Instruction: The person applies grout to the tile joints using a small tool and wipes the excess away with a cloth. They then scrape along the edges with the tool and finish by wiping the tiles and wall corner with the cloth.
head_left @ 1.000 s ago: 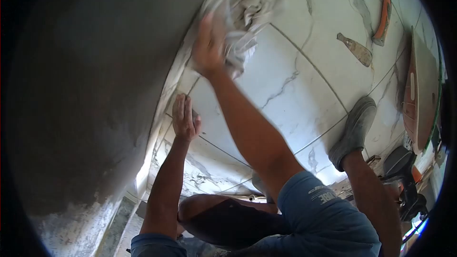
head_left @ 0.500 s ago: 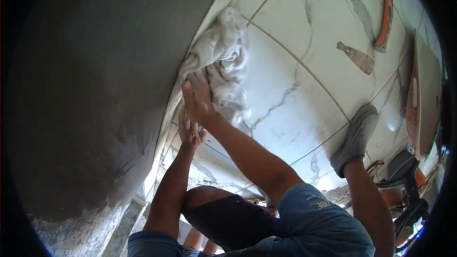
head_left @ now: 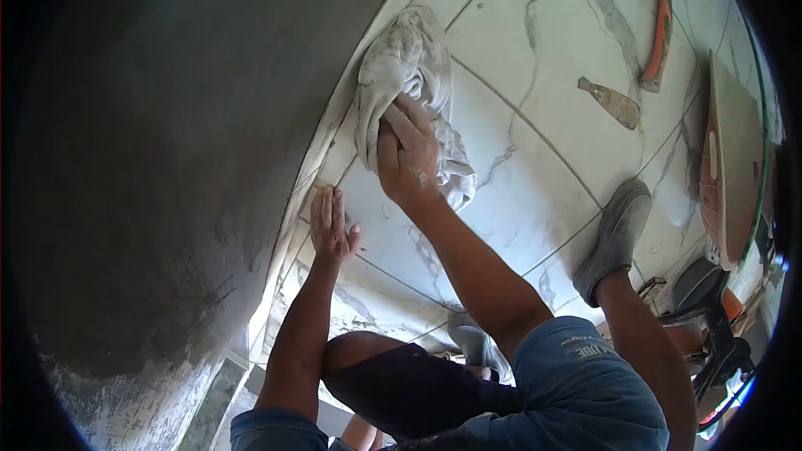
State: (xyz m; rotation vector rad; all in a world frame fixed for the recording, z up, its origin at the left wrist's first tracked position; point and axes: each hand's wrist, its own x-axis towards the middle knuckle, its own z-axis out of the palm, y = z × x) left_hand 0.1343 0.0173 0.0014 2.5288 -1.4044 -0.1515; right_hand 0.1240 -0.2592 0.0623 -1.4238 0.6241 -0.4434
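Observation:
A crumpled whitish cloth point(head_left: 401, 54) lies on the marbled floor tiles point(head_left: 501, 192), beside the light strip at the foot of the grey wall point(head_left: 167, 117). My right hand point(head_left: 409, 150) presses on the cloth, its fingertips sunk in the folds. Closer to my body, my left hand point(head_left: 332, 224) rests flat on the tiles near the wall's foot, fingers stretched and thumb apart, holding nothing.
A putty knife or scraper point(head_left: 611, 103) and an orange-handled hammer point(head_left: 658, 42) lie on the tiles at the upper right. A large pale board point(head_left: 735, 167) stands farther right, above a black tool point(head_left: 714, 317). My shoe point(head_left: 614, 230) is on the floor.
The cloth first came down along the wall toward my left hand, then shifted slightly up and right, away from the wall, with my right hand. My left hand stays near its place.

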